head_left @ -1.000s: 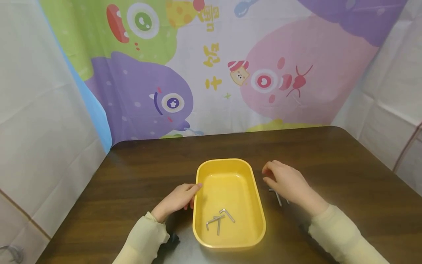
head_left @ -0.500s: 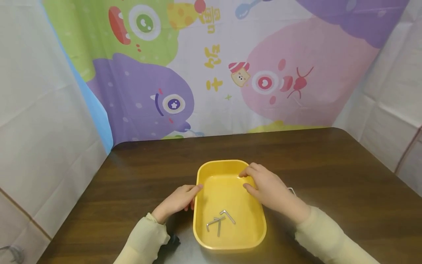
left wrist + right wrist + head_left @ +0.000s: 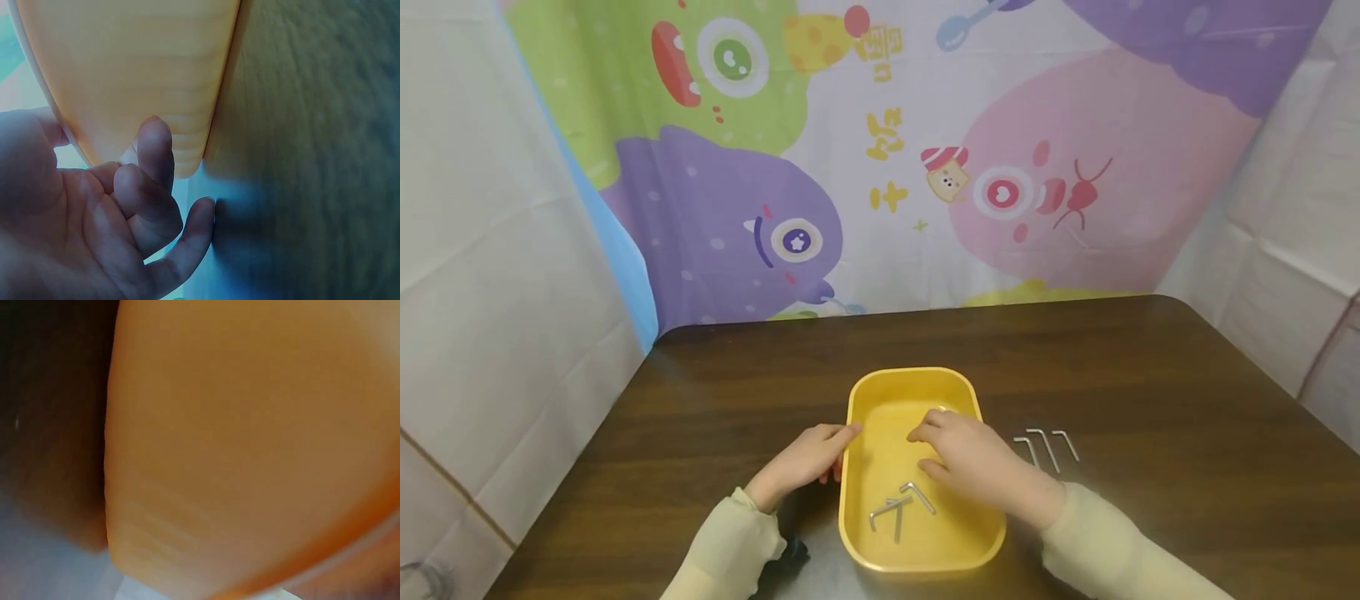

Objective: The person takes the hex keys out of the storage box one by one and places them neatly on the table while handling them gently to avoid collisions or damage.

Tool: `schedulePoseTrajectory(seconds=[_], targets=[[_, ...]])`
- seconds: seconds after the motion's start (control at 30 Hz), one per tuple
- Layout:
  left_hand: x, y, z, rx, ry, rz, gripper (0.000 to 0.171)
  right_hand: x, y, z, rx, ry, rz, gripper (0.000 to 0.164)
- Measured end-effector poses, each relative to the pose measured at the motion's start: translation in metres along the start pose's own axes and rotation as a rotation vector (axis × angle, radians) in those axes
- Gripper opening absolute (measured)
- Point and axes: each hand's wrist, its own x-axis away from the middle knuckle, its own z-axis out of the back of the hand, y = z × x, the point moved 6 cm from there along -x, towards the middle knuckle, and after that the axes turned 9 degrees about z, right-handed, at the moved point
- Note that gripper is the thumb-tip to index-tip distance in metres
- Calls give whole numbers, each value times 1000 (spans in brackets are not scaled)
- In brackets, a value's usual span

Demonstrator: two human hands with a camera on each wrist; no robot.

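A yellow rectangular tray point(image 3: 925, 383) stands on the dark wooden table. Three metal hex keys point(image 3: 897, 521) lie inside near its front end, two of them crossed. My left hand point(image 3: 805, 457) grips the tray's left side, thumb over the rim and fingers against the outer wall, as the left wrist view also shows. Over the inside of the tray hangs my right hand point(image 3: 966, 454), fingers loosely bent, with a gap between thumb and fingers and nothing seen in it. The right wrist view mostly shows the tray's outer wall point(image 3: 250, 425).
Three more hex keys point(image 3: 1043, 450) lie side by side on the table point(image 3: 1150, 392) to the right of the tray. A small dark object point(image 3: 793, 550) sits by the left sleeve. Behind the table hangs a printed cartoon curtain point(image 3: 895, 250), with white cloth at both sides.
My right hand has moved left from over the hex keys on the table, across the tray's right rim, to above its inside. The left hand stays at the left rim.
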Motion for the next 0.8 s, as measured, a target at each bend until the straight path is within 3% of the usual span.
schedulePoseTrajectory(seconds=[0.23, 0.8], targets=[[1, 0, -1, -6, -7, -1, 44, -3, -10, -13, -10, -53, 62, 21], [1, 1, 0, 1, -15, -8, 46, 1, -11, -31, -36, -129, 81, 13]])
